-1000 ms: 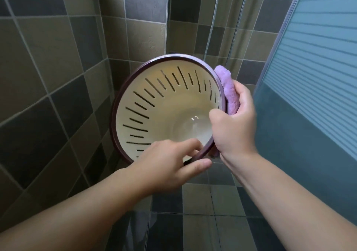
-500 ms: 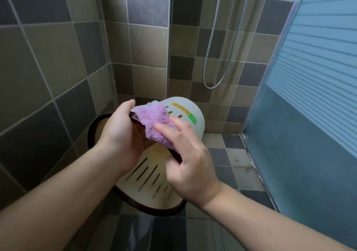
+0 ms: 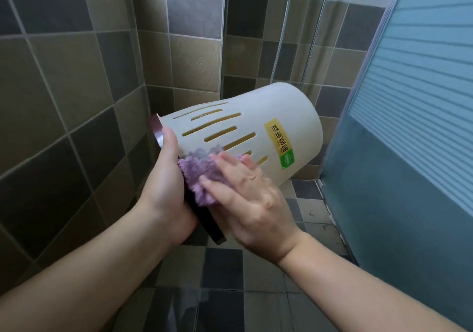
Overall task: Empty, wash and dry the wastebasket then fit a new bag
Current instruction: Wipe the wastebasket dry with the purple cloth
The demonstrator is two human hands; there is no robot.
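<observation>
Tiled in brown, tan and grey, the shower stall walls point(image 3: 64, 76) and floor point(image 3: 256, 275) surround me, with a frosted blue glass door point(image 3: 409, 127) to my right.

I count one cream slotted plastic wastebasket point(image 3: 256, 117), one fluffy purple cloth point(image 3: 197, 173) and two hands. Half a second ago the basket tipped downward; now it lies sideways in the air, base pointing away. My left hand point(image 3: 166, 191) grips its dark rim; my right hand point(image 3: 253, 203), fingers straight, presses the cloth against its side.
</observation>
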